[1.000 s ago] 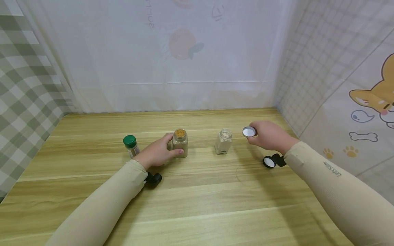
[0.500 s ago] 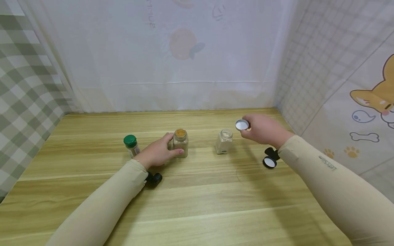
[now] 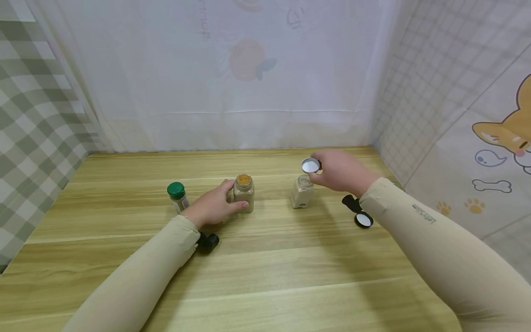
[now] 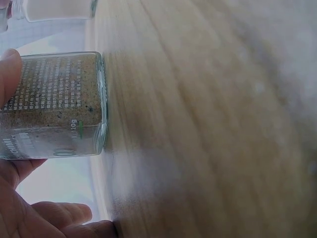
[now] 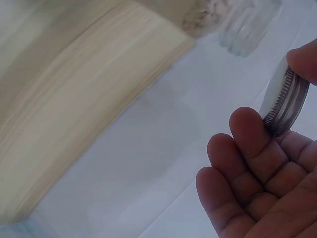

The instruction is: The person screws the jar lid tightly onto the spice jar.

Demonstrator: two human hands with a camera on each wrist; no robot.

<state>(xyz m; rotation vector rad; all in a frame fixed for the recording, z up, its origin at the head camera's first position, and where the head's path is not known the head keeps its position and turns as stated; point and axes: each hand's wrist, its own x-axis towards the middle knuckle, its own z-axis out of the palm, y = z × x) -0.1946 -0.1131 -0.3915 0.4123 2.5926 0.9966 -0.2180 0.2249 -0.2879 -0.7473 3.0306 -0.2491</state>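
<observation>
Head cam: L hand [image 3: 213, 205] grips left jar [image 3: 244, 197], prob. to steady it, & R hand [image 3: 343, 171], by right jar [image 3: 301, 196], pinches lid [image 3: 310, 165] by rim, prob. sparing its underside.

We saw soft light, faint shadows across table [image 3: 265, 267]; wrist views looked hazy, left one blurred toward right.

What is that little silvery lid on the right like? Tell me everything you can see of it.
The lid is round and shallow, metal by its look, with a fine ridged band around its side and a whitish inside turned toward the head camera. Its outer top is hard to see. Pinched in the person's right-hand grip, it hangs near the open mouth of the pale-filled jar, apart from it.
</observation>
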